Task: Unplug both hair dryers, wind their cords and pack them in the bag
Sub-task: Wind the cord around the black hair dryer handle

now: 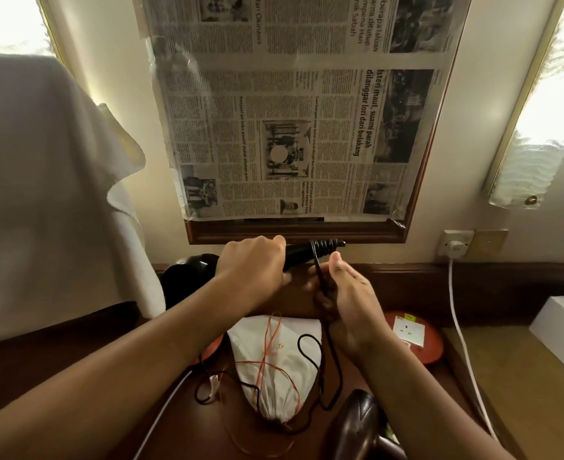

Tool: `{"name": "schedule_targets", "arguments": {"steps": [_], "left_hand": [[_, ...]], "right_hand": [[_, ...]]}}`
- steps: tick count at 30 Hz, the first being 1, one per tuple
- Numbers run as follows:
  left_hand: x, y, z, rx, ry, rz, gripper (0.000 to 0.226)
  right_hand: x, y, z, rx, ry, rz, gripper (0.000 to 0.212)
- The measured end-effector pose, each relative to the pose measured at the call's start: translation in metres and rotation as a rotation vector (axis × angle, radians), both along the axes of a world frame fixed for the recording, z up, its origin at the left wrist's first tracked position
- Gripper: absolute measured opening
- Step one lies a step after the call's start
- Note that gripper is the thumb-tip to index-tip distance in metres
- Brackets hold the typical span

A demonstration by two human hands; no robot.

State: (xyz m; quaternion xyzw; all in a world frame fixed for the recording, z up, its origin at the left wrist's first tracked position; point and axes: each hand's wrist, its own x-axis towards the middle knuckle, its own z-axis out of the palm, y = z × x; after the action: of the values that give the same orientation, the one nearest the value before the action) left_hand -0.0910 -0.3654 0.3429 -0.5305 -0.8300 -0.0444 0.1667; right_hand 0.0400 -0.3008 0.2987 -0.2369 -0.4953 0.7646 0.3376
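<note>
left hand [252,265] grips black dryer [187,277] handle | right hand [343,293] fingers pinch cord [320,273] (coiled round handle end)

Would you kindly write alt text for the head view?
The left hand grips a black hair dryer by its handle while the right hand winds its black cord around it, above a white drawstring bag.

hands 2 [252,263] [347,300] | hair dryers 2 [187,277] [357,423] | drawstring bag 1 [274,356] | wall sockets 1 [455,247] | newspaper sheets 1 [290,111]
</note>
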Motion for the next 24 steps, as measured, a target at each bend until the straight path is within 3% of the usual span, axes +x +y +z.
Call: {"name": "schedule_targets", "arguments": {"steps": [3,7,10,13,21,24], "left_hand": [[0.004,0.001,-0.005,0.041,0.022,-0.033,0.026],[0.0,-0.004,-0.011,0.057,0.052,-0.08,0.032],[-0.003,-0.007,-0.014,0.074,0.07,-0.134,0.038],[-0.004,-0.007,-0.016,0.106,0.041,-0.161,0.035],[-0.003,-0.01,-0.022,0.102,-0.025,-0.187,0.037],[-0.003,-0.008,-0.022,0.027,-0.107,-0.166,0.037]], "right_hand": [[-0.007,0.007,-0.01,-0.085,0.022,0.077,0.031],[-0.002,0.022,-0.02,0.053,0.028,0.113,0.027],[0.001,0.03,-0.023,0.089,0.087,0.162,0.054],[0.001,0.034,-0.022,0.119,0.145,0.191,0.062],[0.004,0.031,-0.025,0.086,0.169,0.198,0.035],[0.002,0.031,-0.028,0.082,0.192,0.193,0.044]]}}
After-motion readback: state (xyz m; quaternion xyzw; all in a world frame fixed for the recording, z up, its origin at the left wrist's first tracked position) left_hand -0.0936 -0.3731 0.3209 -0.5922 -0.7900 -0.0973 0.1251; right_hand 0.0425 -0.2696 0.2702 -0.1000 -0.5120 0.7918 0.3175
